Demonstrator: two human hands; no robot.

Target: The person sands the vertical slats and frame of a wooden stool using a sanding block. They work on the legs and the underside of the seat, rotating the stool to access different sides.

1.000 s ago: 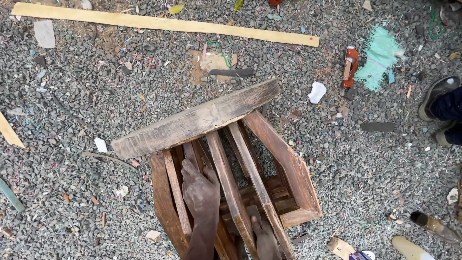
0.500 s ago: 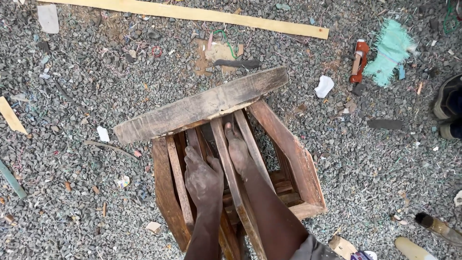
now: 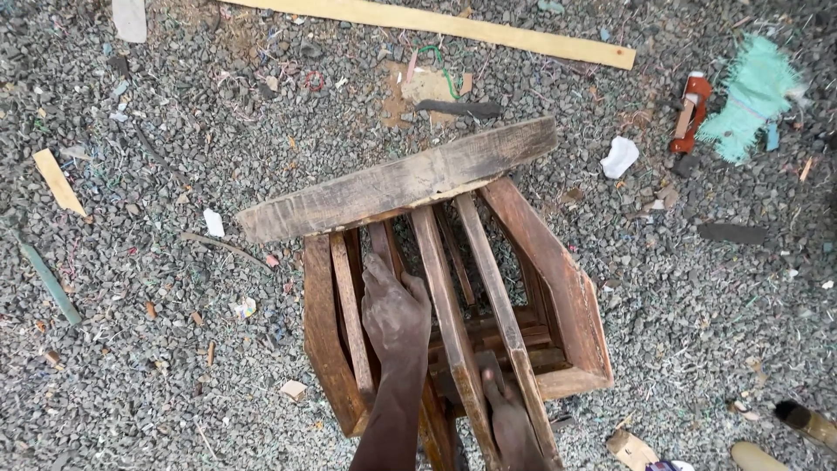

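At the lower edge, the right hand [image 3: 510,423] is seen only in part between two slats, and its grip cannot be told. The left hand [image 3: 397,310] is laid palm-down on a slat [image 3: 350,305], fingers bent over it. The wooden frame [image 3: 558,288], lying on the gravel [image 3: 157,366], is judged to be steadied; a firmer hold is called for before any shifting. One frame, one top plank [image 3: 401,179], about five slats and one pale batten [image 3: 453,26] are counted.

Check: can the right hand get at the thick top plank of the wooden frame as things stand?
Probably yes. The right hand sits low between two slats of the wooden frame, and the top plank lies bare across the far end, with nothing on it. The left hand rests on a separate slat, off to the side.
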